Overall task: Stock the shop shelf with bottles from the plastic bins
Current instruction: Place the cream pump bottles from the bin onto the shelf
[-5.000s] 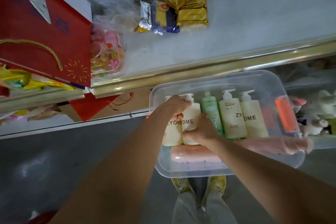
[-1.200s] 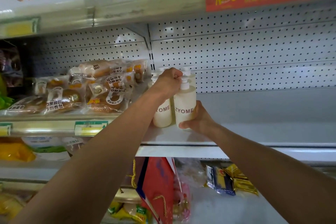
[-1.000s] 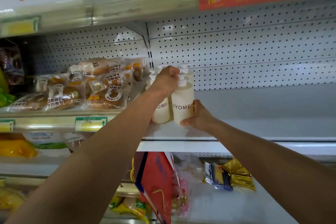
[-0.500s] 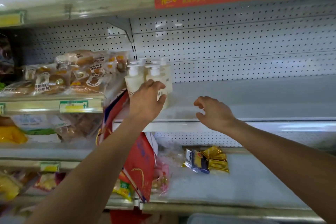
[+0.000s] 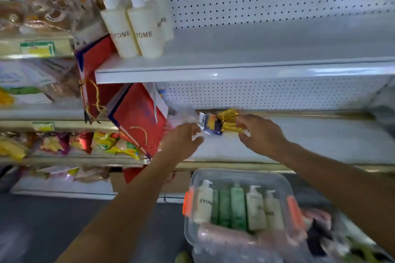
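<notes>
blurred bottles (image 5: 237, 206) in bin (image 5: 239, 174), empty hands (image 5: 181, 141) hovering

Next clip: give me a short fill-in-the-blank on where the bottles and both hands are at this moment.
1. The cream pump bottles on the white shelf stand at its ____ end.
2. Both the left hand and the right hand hold ____.
3. In the clear plastic bin, the bottles between the cream ones are ____.
4. The gold snack packets lie on the shelf ____ the white one.

Missing words: left; nothing; green; below
</notes>
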`<state>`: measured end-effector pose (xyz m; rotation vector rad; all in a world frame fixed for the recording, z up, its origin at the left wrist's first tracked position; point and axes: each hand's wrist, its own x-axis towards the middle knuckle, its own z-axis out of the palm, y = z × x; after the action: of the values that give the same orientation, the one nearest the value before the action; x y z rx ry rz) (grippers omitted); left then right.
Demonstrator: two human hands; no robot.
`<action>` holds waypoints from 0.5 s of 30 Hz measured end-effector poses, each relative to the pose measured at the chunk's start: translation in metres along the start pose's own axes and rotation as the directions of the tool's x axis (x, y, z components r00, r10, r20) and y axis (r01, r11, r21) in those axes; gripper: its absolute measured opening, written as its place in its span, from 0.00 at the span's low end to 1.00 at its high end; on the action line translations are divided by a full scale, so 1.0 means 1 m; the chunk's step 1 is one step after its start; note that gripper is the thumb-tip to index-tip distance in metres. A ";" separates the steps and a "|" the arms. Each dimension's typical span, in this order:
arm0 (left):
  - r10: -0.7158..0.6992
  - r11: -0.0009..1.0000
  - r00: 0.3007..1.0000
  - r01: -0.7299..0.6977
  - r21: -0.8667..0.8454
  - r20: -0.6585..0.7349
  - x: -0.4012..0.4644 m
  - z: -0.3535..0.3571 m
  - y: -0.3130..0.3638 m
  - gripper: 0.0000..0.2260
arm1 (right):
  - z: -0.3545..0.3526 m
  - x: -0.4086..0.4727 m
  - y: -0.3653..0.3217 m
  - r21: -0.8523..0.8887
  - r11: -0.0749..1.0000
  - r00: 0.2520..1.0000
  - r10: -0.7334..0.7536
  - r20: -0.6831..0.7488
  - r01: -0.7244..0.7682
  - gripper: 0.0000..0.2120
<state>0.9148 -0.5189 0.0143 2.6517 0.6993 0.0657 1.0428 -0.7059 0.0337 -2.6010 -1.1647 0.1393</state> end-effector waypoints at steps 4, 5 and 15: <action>-0.116 0.987 0.979 0.133 -0.091 0.170 -0.017 0.056 -0.016 0.13 | 0.050 -0.022 0.022 0.070 0.995 0.984 0.064 0.167 -0.077 0.14; -0.142 0.980 0.968 0.167 -0.111 0.205 -0.019 0.068 -0.021 0.12 | 0.061 -0.025 0.025 0.077 0.992 0.977 0.079 0.200 -0.097 0.15; -0.331 0.894 0.826 0.430 -0.129 0.455 -0.043 0.200 -0.062 0.15 | 0.200 -0.038 0.044 0.100 0.970 0.869 0.150 0.471 -0.221 0.16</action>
<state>0.8775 -0.5629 -0.1913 2.1494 0.9868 -0.5002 1.0076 -0.7179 -0.1712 -2.6096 -0.9807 0.8971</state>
